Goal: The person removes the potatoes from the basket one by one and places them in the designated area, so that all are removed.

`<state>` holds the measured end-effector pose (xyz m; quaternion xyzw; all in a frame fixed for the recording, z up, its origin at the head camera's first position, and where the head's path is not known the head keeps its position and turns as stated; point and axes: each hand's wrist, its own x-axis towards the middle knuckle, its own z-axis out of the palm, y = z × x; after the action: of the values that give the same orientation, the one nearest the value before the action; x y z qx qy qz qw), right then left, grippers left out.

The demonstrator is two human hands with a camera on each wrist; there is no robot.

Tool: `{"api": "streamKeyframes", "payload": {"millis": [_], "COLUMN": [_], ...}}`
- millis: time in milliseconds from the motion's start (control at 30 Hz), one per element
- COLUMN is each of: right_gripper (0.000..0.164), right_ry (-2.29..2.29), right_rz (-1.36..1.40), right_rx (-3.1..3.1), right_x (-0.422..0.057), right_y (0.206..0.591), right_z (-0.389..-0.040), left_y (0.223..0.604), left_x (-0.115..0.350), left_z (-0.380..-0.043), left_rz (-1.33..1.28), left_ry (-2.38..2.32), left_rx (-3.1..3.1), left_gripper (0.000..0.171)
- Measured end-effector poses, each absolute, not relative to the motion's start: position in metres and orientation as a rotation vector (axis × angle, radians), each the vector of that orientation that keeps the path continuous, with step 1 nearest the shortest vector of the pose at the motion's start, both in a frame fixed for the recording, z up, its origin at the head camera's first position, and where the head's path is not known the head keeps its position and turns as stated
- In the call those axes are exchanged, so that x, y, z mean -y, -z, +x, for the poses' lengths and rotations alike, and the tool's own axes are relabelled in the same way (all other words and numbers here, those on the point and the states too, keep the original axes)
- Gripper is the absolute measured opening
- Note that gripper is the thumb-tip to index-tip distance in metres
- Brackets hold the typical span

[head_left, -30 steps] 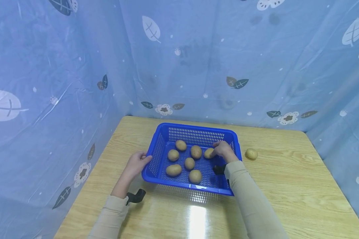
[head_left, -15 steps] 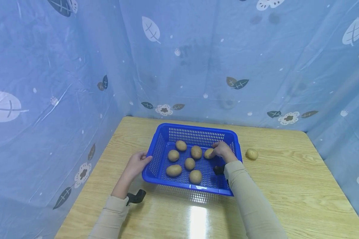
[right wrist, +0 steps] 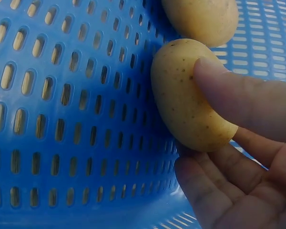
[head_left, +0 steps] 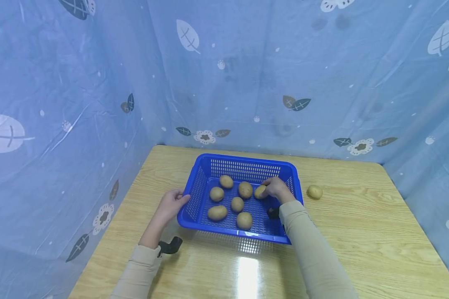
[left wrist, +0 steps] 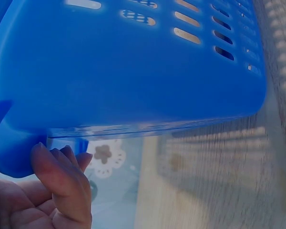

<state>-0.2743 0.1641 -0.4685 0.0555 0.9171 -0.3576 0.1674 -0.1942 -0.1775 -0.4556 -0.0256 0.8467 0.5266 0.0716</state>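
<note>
A blue perforated plastic basket (head_left: 224,231) stands on the table with several potatoes spread over its floor. At its left side my left hand (head_left: 171,204) grips the rim; in the left wrist view the curled fingers (left wrist: 62,179) sit under the corner of the basket's edge. Inside the basket, toward the right, my right hand (head_left: 278,189) pinches a potato (head_left: 260,192). The right wrist view shows the thumb (right wrist: 229,88) lying across this potato (right wrist: 181,100) and the other fingers below it. Another potato (right wrist: 205,19) is close beyond.
One loose potato (head_left: 314,192) lies on the wooden table (head_left: 374,232) to the right of the basket. Blue patterned curtains (head_left: 254,74) hang behind the table and at both sides. Black wrist mounts (head_left: 171,245) stick out below the cuffs.
My right hand and the potato at its fingertips have shifted very slightly left, and more of the hand's grip shows. The left hand stays on the rim.
</note>
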Motion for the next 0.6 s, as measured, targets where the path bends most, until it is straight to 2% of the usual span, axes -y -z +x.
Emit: {"api": "streamKeyframes", "payload": {"millis": [600], "right_gripper": [0.048], "right_ry": [1.066], "right_rz": [0.129], "right_rx": [-2.605], "right_x": [-0.1643], "right_y": [0.4708], "right_z": [-0.2732], "left_y": [0.4558], "left_x": [0.1770], "left_z": [-0.1932], "left_rz": [-0.073], "left_ry": [-1.591], "left_rx": [-2.545], "left_gripper": [0.040]}}
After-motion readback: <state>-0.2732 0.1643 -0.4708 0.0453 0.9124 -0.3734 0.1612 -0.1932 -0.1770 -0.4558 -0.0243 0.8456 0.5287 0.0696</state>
